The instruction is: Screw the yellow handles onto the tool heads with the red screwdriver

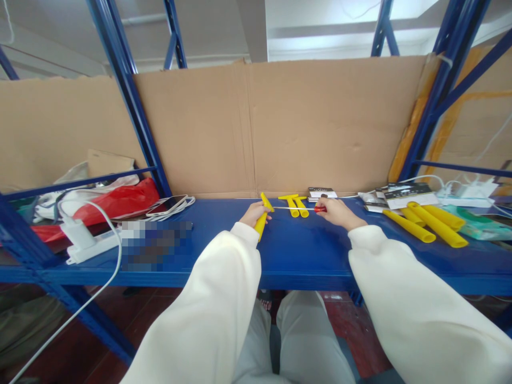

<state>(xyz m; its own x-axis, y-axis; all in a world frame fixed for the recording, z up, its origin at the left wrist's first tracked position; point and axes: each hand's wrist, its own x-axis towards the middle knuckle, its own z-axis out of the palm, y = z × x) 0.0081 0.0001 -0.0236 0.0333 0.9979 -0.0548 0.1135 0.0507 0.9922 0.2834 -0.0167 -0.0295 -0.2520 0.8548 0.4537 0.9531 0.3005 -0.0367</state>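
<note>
My left hand (251, 214) is closed around a yellow T-shaped handle (261, 228), which stands tilted above the blue shelf. In my right hand (335, 212) is a screwdriver (318, 209) with a red grip, held level. Its thin shaft points left, and the tip reaches the crosspiece of the yellow piece; whether it sits inside a hole there I cannot tell. Behind the shaft, two more yellow T-shaped handles (295, 212) lie side by side on the shelf.
Several yellow tubes (440, 228) lie at the right beside black-and-white packets (410, 195). A small packet (322, 192) rests by the cardboard panel (320, 128). On the left are a power strip (94, 246), a red bag (120, 202), and a phone (164, 206) with a white cable.
</note>
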